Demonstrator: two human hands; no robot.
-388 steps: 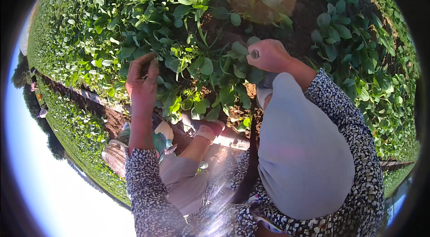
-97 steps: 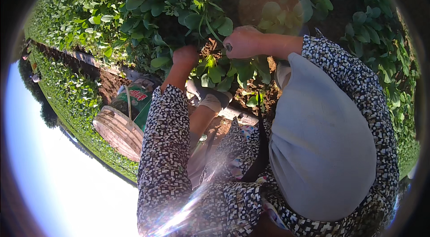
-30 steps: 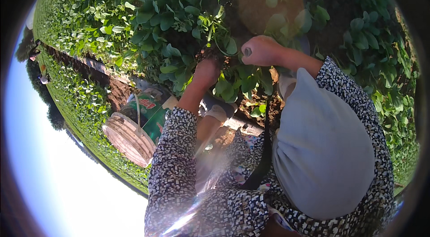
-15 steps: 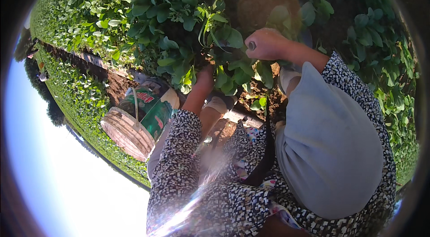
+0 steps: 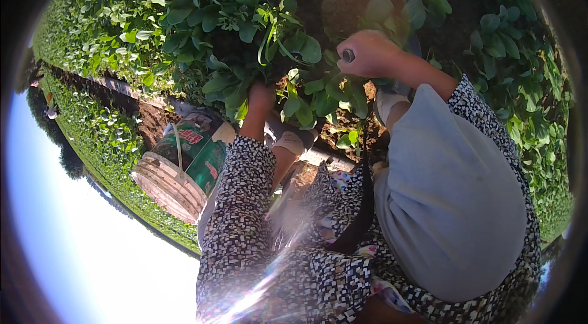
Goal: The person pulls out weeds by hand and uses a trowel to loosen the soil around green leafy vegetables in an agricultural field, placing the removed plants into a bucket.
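My left hand (image 5: 262, 96) reaches in among the leafy green plants (image 5: 229, 82), and its fingers are hidden by leaves and shade. To the right, my right hand (image 5: 369, 54) is closed in a fist above the plants. The round end of a handle (image 5: 348, 56) pokes out of that fist; the rest of the tool cannot be seen, so its kind is unclear. Broad leaves (image 5: 297, 106) stand between my two hands, with brown soil (image 5: 352, 122) showing below them.
A tilted bucket (image 5: 199, 140) with a green printed side and a dirty whitish rim stands left of my left forearm. A pale strip (image 5: 327, 158) edges the bed near my feet. Dense foliage (image 5: 122, 18) spreads left and far. Grey cloth (image 5: 453, 195) covers my right side.
My left hand has shifted left and slightly farther into the leaves. My right hand keeps its grip on the handle, nearly in place. The view has moved slightly.
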